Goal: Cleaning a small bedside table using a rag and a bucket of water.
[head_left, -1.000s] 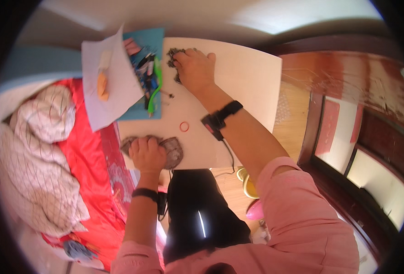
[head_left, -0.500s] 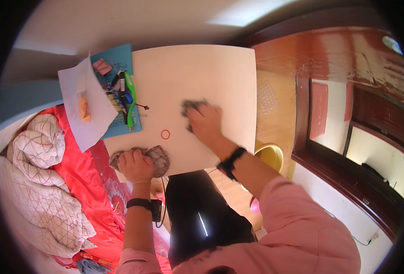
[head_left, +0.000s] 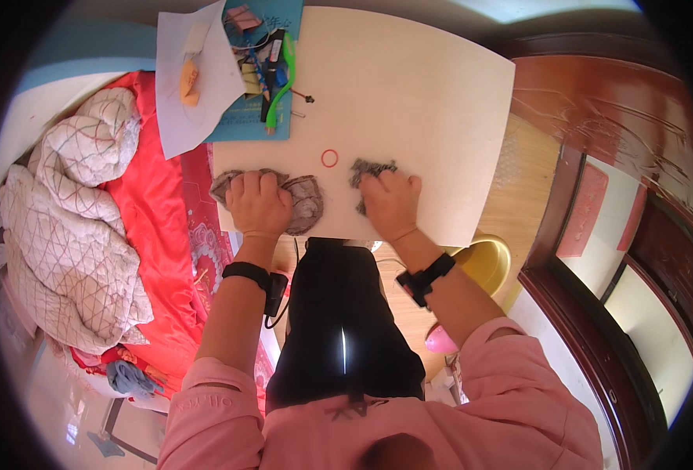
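Note:
On the pale table (head_left: 425,94), near its front edge, my left hand (head_left: 259,204) has its fingers curled over a grey-brown, fuzzy, padded-looking piece of fabric (head_left: 307,205). Part of that fabric is hidden beneath the hand. To its right, my right hand (head_left: 393,202) presses a crumpled dark grey cloth (head_left: 371,168) against the tabletop, fingers closed on it. A thin red ring (head_left: 329,150) lies between the two hands, a little farther back, touched by neither.
At the table's back left, a blue folder (head_left: 237,129) carries a green toothbrush-like stick (head_left: 286,74) and several small items. White paper (head_left: 176,125) overlaps it, bearing an orange object (head_left: 189,84). A bed with red cover (head_left: 166,251) stands left; a gold basin (head_left: 491,270) sits right, below the table.
My right hand has drawn the dark grey cloth back toward the table's front edge. My left hand stays on the fuzzy fabric. The whole view has shifted, so the table appears higher up.

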`<state>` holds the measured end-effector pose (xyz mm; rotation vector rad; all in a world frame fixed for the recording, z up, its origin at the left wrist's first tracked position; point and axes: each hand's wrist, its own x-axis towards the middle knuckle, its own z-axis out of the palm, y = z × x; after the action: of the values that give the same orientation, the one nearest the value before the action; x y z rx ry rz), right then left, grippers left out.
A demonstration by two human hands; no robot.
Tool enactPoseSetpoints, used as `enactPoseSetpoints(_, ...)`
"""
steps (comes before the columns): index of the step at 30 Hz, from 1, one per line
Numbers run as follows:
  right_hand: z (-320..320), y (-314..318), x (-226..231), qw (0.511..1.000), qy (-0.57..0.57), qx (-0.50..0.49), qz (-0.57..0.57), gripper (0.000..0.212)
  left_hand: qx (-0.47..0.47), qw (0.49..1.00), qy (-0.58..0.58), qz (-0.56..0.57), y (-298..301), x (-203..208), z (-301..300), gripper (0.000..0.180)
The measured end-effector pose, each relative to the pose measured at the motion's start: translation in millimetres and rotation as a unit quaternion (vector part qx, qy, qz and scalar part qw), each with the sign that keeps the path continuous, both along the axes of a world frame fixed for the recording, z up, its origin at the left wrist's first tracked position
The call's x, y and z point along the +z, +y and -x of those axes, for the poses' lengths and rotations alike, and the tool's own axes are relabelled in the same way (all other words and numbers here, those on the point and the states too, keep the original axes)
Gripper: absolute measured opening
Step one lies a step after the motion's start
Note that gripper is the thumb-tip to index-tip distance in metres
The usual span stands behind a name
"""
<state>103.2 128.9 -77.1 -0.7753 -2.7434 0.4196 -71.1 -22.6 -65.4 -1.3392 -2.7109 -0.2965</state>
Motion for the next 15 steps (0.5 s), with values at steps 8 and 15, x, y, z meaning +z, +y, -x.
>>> enactPoseSetpoints(8, -19, 73, 4, 0.977, -0.012, -0.212, -0.006, 0.006, -0.006, 0.999, 0.004, -0.042, -4, 0, 0, 0.011)
enactPoseSetpoints(15, 27, 31, 72, 0.985, -0.027, -0.155, -0.076, 0.035, -0.029, 0.997, -0.074, -0.011, -15, 11, 10, 0.012)
